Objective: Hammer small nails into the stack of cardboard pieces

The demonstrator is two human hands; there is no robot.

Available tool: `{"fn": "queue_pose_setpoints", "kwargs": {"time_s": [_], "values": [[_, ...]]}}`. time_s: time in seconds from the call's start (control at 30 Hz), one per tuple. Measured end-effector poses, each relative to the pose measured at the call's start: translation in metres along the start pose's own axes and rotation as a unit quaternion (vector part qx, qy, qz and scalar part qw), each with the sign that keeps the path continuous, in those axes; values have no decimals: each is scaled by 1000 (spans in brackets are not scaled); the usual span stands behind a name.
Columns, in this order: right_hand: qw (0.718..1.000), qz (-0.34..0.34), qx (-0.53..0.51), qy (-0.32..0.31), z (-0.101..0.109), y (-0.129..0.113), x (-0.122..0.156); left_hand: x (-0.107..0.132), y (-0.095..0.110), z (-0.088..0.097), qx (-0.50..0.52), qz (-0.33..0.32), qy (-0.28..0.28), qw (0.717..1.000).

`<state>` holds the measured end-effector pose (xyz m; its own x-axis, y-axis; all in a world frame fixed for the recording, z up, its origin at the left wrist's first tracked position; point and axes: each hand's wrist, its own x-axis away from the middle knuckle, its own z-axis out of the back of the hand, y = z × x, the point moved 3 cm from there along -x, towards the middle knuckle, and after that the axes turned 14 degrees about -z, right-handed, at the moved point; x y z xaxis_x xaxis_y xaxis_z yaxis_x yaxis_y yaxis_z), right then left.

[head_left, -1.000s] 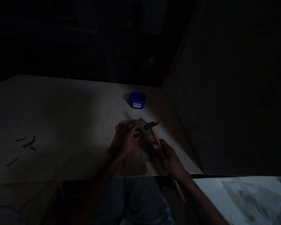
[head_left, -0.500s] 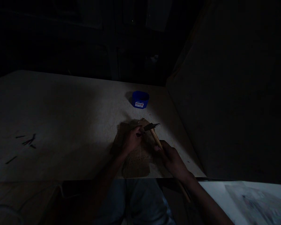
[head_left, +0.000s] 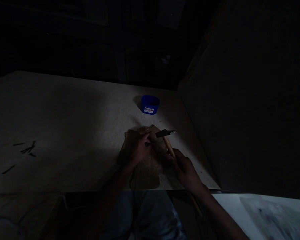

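Observation:
My right hand is wrapped round the wooden handle of a hammer. The dark metal head is raised just right of my left hand, apart from it. My left hand is closed in a pinch over a brown piece of cardboard. What its fingers hold is too dark and small to make out. The cardboard lies near the table's front edge and looks dotted with small marks.
A blue tub with a white label stands behind the cardboard. Several thin dark strips lie on the table at the left. A tall dark panel borders the right side. A pale sheet lies at lower right.
The hammer head has moved a little to the right and up, away from my left hand. My left hand stays in almost the same place.

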<state>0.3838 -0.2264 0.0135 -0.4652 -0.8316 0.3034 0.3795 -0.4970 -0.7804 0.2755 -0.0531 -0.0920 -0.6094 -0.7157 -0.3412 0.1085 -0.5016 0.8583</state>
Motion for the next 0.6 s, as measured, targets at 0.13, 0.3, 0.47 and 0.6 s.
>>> {"fn": "queue_pose_setpoints", "kwargs": {"time_s": [0.13, 0.3, 0.47, 0.6], "values": [[998, -23, 43, -32, -6, 5, -9, -1, -2, -1, -4, -7, -5, 1000], [998, -34, 12, -42, -10, 8, -10, -2, 2, -1, -11, 1, 0, 1000], [1000, -12, -5, -17, -8, 7, -4, -3, 6, 1, -24, 9, -10, 1000], [998, -40, 13, -47, -9, 9, -10, -4, 8, 1, -31, 12, -15, 999]]}}
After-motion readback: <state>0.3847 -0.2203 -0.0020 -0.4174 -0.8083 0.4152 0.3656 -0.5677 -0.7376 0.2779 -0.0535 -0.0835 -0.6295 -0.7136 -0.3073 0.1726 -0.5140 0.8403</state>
